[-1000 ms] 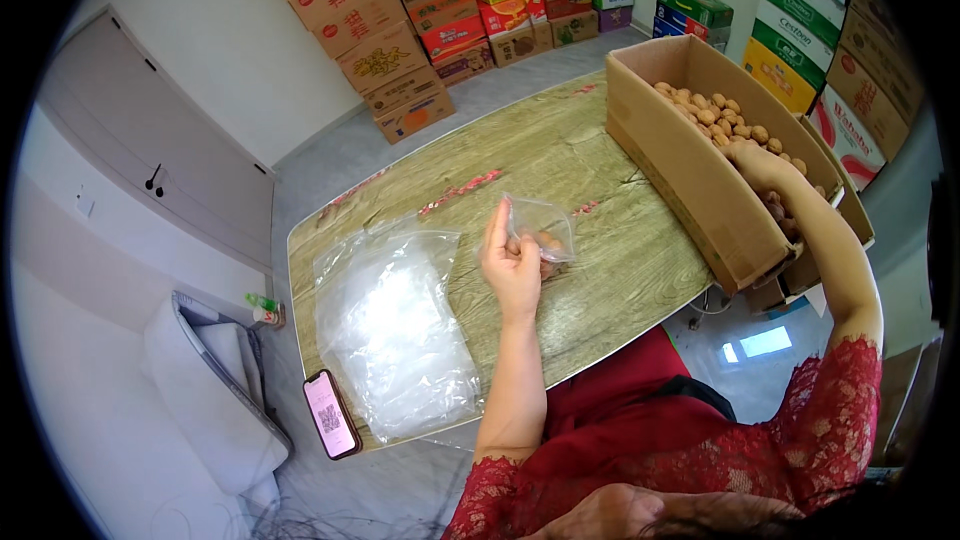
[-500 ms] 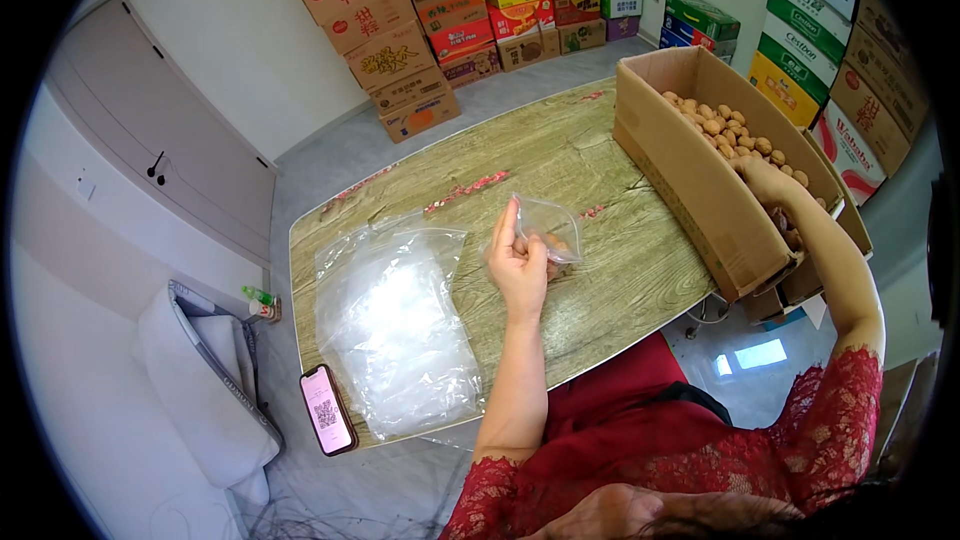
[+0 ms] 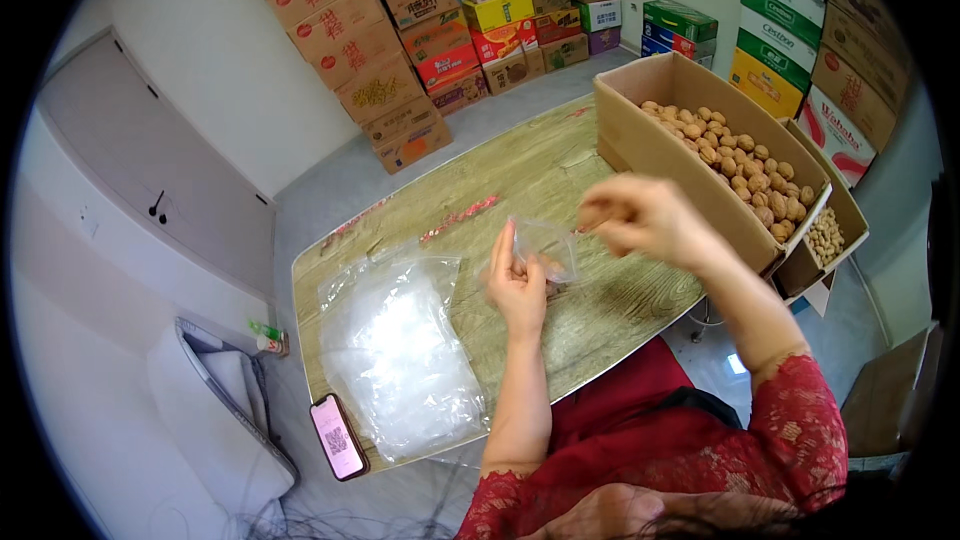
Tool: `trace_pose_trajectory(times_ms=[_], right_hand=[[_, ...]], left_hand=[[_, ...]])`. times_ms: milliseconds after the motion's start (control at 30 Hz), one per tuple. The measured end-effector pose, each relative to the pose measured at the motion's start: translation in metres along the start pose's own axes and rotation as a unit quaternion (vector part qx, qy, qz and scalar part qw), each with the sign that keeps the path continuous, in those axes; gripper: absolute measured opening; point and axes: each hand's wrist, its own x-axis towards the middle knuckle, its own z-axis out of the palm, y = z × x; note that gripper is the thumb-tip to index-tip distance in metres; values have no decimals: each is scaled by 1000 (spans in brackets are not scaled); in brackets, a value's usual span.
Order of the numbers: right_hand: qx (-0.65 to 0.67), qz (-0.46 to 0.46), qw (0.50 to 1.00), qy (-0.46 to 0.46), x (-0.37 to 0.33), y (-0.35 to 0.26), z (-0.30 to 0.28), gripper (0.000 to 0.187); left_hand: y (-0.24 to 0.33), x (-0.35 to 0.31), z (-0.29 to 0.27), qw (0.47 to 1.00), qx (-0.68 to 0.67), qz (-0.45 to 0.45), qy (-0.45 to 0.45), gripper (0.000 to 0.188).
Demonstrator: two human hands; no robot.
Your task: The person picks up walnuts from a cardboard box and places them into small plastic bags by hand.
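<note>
My left hand point(image 3: 520, 290) grips a small clear plastic bag point(image 3: 552, 242) by its side, holding its mouth open over the table. A few brown walnuts show through the film at the bottom of the bag. My right hand point(image 3: 640, 215) is just right of the bag's mouth, fingers curled around a brown walnut, somewhat smeared by motion. To the right, a tall open cardboard box point(image 3: 680, 165) holds many walnuts point(image 3: 745, 165). A stack of flat clear plastic bags point(image 3: 400, 360) lies left of my left hand.
A phone point(image 3: 339, 437) lies at the front left corner of the wood-grain table point(image 3: 540, 170). Beyond the walnut box, a second carton holds peanuts point(image 3: 826, 236). Stacked cartons point(image 3: 400, 100) line the far wall; more cartons point(image 3: 785, 50) stand at the right.
My right hand has come out of the walnut box and moved left to the bag's mouth. My left hand keeps the bag in nearly the same place.
</note>
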Motion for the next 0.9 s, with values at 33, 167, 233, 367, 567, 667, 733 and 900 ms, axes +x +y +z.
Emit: trace_pose_trajectory(times_ms=[33, 167, 233, 367, 567, 667, 733, 900], right_hand=[[-26, -60, 998, -16, 9, 21, 16, 27], [-199, -103, 973, -52, 45, 55, 72, 23], [-230, -82, 968, -54, 50, 55, 83, 22], [-187, -22, 980, -65, 60, 47, 79, 28], [-141, 11, 987, -82, 69, 45, 72, 38], [-142, -36, 987, -66, 70, 40, 78, 44], [-151, -26, 986, -64, 71, 34, 77, 44], [-209, -11, 975, -76, 79, 21, 78, 43]], left_hand=[[1, 0, 6, 1000, -3, 2, -16, 58], [7, 0, 5, 995, 80, 56, -20, 60], [1, -1, 8, 996, 66, 53, -17, 61], [-8, -1, 4, 994, 94, 51, -14, 60], [-9, -2, 3, 998, 62, 14, -4, 60], [-4, -1, 6, 999, 33, 17, 21, 57], [-3, -1, 5, 999, 7, 13, 39, 56], [1, -2, 7, 998, 40, 36, 13, 51]])
